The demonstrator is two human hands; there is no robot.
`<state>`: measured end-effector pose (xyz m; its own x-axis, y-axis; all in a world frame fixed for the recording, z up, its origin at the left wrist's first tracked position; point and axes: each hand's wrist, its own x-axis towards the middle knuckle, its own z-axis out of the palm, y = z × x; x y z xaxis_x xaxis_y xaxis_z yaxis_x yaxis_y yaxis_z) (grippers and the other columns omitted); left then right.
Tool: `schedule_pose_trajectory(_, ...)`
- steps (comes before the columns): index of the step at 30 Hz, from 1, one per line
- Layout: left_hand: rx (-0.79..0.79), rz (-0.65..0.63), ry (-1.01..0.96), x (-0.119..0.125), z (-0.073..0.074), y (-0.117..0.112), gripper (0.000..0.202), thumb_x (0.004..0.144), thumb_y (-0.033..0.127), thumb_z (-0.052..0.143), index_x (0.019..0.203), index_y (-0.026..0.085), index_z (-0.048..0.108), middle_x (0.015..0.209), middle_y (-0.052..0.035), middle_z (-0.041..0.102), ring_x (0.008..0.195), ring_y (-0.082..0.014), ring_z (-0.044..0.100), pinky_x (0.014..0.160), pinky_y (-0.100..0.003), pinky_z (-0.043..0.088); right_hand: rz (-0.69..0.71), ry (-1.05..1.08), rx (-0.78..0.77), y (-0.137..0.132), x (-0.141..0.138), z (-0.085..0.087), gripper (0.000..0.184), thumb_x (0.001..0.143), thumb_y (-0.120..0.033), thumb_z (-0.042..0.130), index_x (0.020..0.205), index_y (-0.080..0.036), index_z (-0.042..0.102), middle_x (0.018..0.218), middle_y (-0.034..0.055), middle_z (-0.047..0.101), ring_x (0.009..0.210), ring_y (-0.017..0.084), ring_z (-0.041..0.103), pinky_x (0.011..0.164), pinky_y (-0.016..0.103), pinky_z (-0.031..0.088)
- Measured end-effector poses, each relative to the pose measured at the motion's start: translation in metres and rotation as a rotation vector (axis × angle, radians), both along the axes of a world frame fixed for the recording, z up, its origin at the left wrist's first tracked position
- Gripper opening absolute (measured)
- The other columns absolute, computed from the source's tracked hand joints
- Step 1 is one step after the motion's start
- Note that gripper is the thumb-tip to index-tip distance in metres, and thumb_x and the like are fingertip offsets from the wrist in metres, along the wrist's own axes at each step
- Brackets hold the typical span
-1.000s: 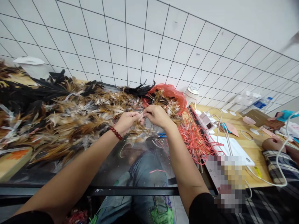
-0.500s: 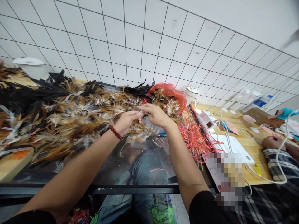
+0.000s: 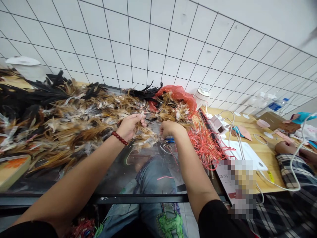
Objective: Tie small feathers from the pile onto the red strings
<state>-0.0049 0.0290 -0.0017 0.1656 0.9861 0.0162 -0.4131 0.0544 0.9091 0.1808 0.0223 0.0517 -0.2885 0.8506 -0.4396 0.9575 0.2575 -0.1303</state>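
Note:
A big heap of brown, black and white feathers (image 3: 64,122) covers the glass tabletop (image 3: 138,178). My left hand (image 3: 130,125), with a red bead bracelet on the wrist, is closed around a small bunch of brown feathers (image 3: 146,135) at the heap's right end. My right hand (image 3: 169,128) is curled shut just right of it, low over the glass beside the feathers; what it pinches is too small to make out. Small blue scissors (image 3: 170,140) lie right under my right hand.
A tangle of red strings (image 3: 206,145) lies right of my hands, with a red plastic bag (image 3: 180,96) of feathers behind it. Farther right is a wooden table (image 3: 262,152) with white cables, a white device and a bottle. Another person's plaid sleeve (image 3: 287,168) rests there.
My hands were joined higher up, working at one point. Now they have parted: the right hand dropped toward the glass near the scissors, while the left keeps its feather bunch.

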Motion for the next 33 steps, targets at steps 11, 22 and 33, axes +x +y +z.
schedule_pose_trajectory(11,0.037,-0.102,0.215,0.005,0.008,-0.011,0.029,0.059,0.038,0.082,0.067,0.013,0.069,0.063,-0.0042,0.064,0.060,-0.0124,0.057,0.063,-0.026,0.047,0.122,0.254,0.313,-0.006,0.011,0.017,0.015,0.064,-0.008,0.062,0.074,-0.015,0.071,0.068,0.0010,0.067,0.060,0.010,0.053,0.056,0.021,0.034)
schedule_pose_trajectory(22,0.072,-0.164,0.236,0.008,0.008,-0.016,0.031,0.061,0.040,0.081,0.064,0.012,0.070,0.062,-0.0065,0.066,0.061,-0.0135,0.059,0.064,-0.026,0.046,0.049,0.822,0.465,0.002,0.013,0.007,0.023,0.075,-0.015,0.061,0.096,-0.014,0.071,0.076,0.0004,0.068,0.069,0.010,0.058,0.069,0.023,0.043)
schedule_pose_trajectory(33,-0.005,-0.196,0.024,0.008,0.010,-0.015,0.032,0.058,0.036,0.085,0.068,0.010,0.069,0.065,-0.0038,0.064,0.059,-0.0113,0.059,0.063,-0.025,0.048,0.188,0.855,0.440,-0.006,0.005,0.016,0.013,0.080,-0.018,0.059,0.081,-0.013,0.071,0.076,0.0024,0.068,0.070,0.011,0.057,0.070,0.024,0.042)
